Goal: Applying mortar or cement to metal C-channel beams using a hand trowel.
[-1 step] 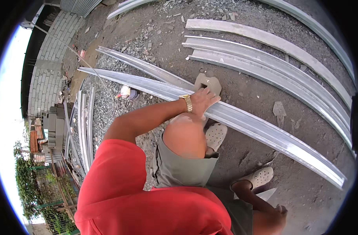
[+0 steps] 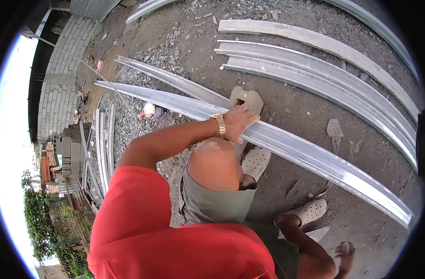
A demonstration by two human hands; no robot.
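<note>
Head view: a long silver metal beam (image 2: 314, 159) is lying aslant across the middle of the scene, in front of the person's left knee (image 2: 214, 162). The left hand (image 2: 239, 123) is resting palm down over it, fingers spread toward the far edge and thumb lying by the near one; whether it is squeezing, I cannot tell. A gold watch (image 2: 220, 124) is circling that wrist. A gray concrete block (image 2: 249, 99) is showing just past the fingers, and a second beam (image 2: 175, 80) is running from near it toward the upper left. The right hand (image 2: 345, 253) is hanging near the right knee, well apart from the beam, fingers loosely curled and blurred; I cannot tell whether it is holding anything. Pale clogs (image 2: 313, 211) are covering the feet on the dirt ground (image 2: 286, 181). Farther out, more beams (image 2: 314, 76) are lying at the upper right, and a block wall (image 2: 59, 100) is standing at the left.
</note>
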